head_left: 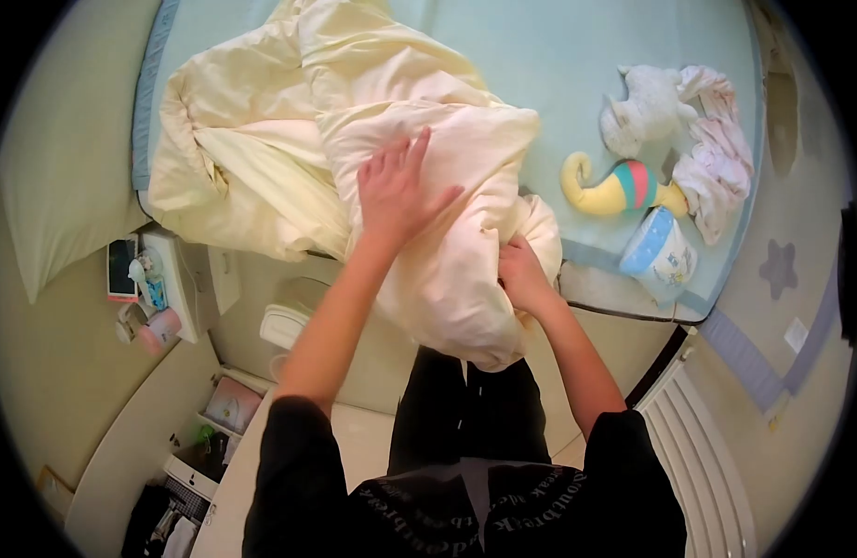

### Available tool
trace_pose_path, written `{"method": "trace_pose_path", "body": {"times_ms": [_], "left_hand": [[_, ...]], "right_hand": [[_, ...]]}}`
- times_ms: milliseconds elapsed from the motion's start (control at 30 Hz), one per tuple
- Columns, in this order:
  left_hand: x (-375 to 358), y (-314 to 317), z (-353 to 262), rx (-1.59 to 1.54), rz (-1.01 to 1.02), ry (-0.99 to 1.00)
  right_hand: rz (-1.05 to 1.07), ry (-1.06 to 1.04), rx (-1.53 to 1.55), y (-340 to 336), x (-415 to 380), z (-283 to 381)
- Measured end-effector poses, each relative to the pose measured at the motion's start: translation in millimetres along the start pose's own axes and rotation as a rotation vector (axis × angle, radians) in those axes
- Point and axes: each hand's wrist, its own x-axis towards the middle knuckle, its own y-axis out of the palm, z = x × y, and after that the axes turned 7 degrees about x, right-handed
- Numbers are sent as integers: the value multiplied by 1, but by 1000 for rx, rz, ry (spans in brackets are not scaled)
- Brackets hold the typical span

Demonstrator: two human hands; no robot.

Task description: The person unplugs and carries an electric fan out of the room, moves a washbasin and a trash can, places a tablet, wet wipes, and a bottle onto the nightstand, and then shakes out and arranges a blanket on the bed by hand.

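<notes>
A cream-coloured quilt (428, 209) lies bunched and partly folded across the near edge of the bed, with one end hanging over the side toward my legs. My left hand (396, 191) rests flat on top of it, fingers spread. At the quilt's right edge my right hand (524, 274) is closed on the fabric, its fingertips partly hidden in the folds. The quilt's left part is loose and crumpled.
On the light blue mattress (577, 56), to the right, lie a yellow seahorse plush (614, 189), a white plush toy (647, 107), a crumpled pinkish cloth (712, 177) and a diaper (661, 253). A bedside cabinet (182, 279) stands left; a white slatted panel (698, 456) is lower right.
</notes>
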Motion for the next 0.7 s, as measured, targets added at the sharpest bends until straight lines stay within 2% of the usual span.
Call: {"method": "trace_pose_path", "body": {"times_ms": [67,167,233,300,367,400,433,533,567,633,700], "left_hand": [[10,40,5,75,249,-33],[17,59,27,73,480,-150],[19,33,36,-37,241,-359],[16,21,79,-211,-124,-410],[9,-14,123,-469,-207,-588],[2,-26,137,-701,-308,-666],[-8,-29,161,-774,-394,-748],[-42,-32,194,-706,-234,-1022],[-55,-32,202,-612,-30,-1031],[-74,-28,180,-739,-115,-986],[-89,-12,176,-829,-179,-934]], "right_hand": [[31,23,-19,0,-3,-4],[25,14,-52,0,-6,-12],[-8,51,-55,1,-9,-21],[-53,146,-42,2,-10,-36],[-149,236,-85,-19,-1,-34],[-197,278,-103,-27,5,-35],[-222,272,-115,-27,7,-48],[-335,270,-146,-26,13,-76],[-398,284,-147,-27,16,-75],[-468,327,-113,-37,19,-56],[-473,260,-19,-40,18,-16]]}}
